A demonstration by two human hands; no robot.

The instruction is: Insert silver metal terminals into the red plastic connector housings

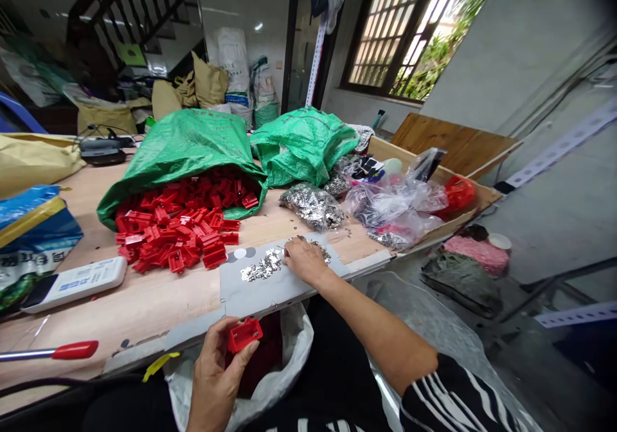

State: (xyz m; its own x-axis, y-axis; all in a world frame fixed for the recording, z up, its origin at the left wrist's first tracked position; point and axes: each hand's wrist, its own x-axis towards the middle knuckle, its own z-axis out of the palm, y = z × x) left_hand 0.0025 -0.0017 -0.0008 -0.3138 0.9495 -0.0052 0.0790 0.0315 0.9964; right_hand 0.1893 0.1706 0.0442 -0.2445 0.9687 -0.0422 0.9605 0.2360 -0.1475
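Note:
My left hand (219,371) is closed around a small red plastic block (244,333), held just below the table's front edge over a white bag (294,345) in my lap. My right hand (304,261) reaches onto a grey patch of the table (250,294), its fingertips pinched down at a loose scatter of small shiny metal pieces (263,266). What the fingers pinch is too small to name. A heap of the same red blocks (180,226) spills from an open green sack (180,146) further back on the wooden table.
A second green sack (303,143), a clear bag of metal pieces (313,206) and more plastic bags (400,204) lie at the back right. A white remote (72,284), a red-handled tool (53,352) and a blue bag (33,239) lie left. Sacks and stairs stand behind.

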